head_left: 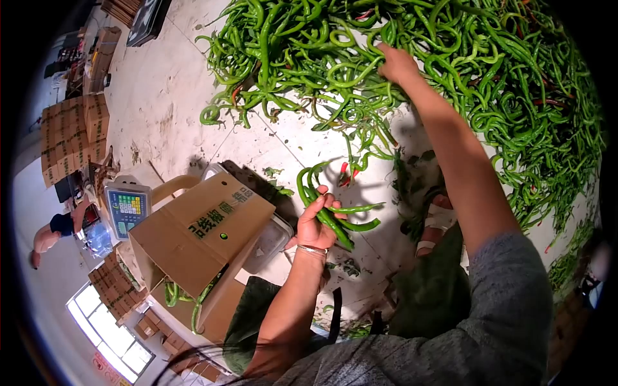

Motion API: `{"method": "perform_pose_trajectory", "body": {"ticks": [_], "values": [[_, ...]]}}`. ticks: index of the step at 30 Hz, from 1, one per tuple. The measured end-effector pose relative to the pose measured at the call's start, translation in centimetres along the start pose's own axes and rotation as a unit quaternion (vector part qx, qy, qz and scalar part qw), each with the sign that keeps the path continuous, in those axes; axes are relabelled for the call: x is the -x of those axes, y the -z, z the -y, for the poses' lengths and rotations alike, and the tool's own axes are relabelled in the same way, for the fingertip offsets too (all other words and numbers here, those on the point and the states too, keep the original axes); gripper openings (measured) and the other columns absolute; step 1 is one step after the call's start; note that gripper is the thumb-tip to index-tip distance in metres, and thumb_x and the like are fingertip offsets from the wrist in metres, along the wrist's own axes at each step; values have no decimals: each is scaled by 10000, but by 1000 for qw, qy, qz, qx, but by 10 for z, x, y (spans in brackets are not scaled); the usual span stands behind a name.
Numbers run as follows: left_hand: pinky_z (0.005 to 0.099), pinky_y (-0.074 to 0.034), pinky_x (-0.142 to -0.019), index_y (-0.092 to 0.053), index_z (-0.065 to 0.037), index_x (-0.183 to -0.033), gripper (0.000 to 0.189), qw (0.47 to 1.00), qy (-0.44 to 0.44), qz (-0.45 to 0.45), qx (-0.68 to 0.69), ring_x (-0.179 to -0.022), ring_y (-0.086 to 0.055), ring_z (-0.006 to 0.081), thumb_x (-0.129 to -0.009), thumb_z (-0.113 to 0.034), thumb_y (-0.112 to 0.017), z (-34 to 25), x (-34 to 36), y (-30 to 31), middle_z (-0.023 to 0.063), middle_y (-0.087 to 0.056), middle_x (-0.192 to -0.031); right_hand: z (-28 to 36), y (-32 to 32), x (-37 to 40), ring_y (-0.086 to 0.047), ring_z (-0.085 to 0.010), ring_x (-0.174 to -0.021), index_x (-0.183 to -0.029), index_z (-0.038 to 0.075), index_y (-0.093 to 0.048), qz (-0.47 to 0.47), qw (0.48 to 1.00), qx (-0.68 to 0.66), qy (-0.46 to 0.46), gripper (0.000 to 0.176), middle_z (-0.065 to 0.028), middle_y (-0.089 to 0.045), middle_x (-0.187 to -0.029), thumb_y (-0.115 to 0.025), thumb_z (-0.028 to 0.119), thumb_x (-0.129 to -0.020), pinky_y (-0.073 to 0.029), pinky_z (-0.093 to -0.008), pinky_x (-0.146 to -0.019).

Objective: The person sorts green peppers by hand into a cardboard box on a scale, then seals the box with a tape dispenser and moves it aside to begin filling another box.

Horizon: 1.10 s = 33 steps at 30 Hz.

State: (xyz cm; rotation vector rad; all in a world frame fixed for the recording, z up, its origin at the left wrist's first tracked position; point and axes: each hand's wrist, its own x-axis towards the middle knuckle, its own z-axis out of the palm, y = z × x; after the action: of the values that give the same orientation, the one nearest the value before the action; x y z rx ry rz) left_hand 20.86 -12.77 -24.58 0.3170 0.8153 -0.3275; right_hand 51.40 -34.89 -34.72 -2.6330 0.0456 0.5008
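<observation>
My left hand (317, 222) is closed around several long green chili peppers (308, 186), their ends sticking out on both sides of the fingers. At the edge of a large heap of green chili peppers (496, 71), my right hand (398, 66) reaches in, its fingers pinched on a curled green pepper; the fingertips are partly hidden. Left of my left hand is a cardboard box (206, 222) with printed characters, tilted in view, and some green peppers (193, 302) show at its opening.
A scale display with a keypad (127, 207) stands beside the box. Stacked cartons (72, 138) are at far left, near another person (55, 237). Scattered leaves and a few red peppers (346, 172) lie on the tiled floor (170, 96). My sandalled foot (435, 222) is below my right arm.
</observation>
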Motion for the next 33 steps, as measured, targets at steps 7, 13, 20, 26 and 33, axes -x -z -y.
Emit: {"method": "perform_pose_trajectory", "body": {"ticks": [7,13,20,26,33], "values": [[328,-449,-668,-548,-96,-1072,232,1000,12,8,-13,-807,-563,200,-842,-117,-573,11,-4,-4,20,-537,-784,-52,51,80,-588,-256,-976,-1220,21,-509,6,973,-226,47,628,-166,-609,-1088,-696,166,-638,-435,-294,-870],[329,-455,-673,-549,-102,-1086,242,999,28,36,-16,-849,-570,219,-846,-124,-578,29,2,-16,28,-552,-807,-72,87,75,-589,-154,-811,-1185,-4,-519,10,910,-406,87,544,-90,-626,-952,-690,74,-675,-462,-265,-752],[338,-453,-689,-562,-115,-1074,234,998,27,48,-27,-846,-568,214,-844,-144,-586,55,0,-27,24,-560,-827,-56,82,50,-564,-111,-635,-1324,-27,-337,-27,827,-556,80,716,-66,-612,-868,-701,132,-729,-466,-250,-604],[334,-445,-728,-564,-113,-1062,212,993,23,107,-51,-897,-575,192,-852,-137,-583,51,4,-37,14,-607,-979,-21,102,114,-528,-90,-650,-1319,-19,-325,31,804,-588,82,626,-22,-561,-792,-652,123,-805,-449,-233,-574],[329,-434,-724,-567,-106,-1043,178,989,30,137,-40,-909,-576,183,-867,-128,-553,58,-17,-55,30,-578,-1175,-81,37,92,-530,-256,-1067,-1255,25,-430,-44,919,-390,45,606,-171,-559,-1163,-681,254,-753,-400,-340,-915]]}}
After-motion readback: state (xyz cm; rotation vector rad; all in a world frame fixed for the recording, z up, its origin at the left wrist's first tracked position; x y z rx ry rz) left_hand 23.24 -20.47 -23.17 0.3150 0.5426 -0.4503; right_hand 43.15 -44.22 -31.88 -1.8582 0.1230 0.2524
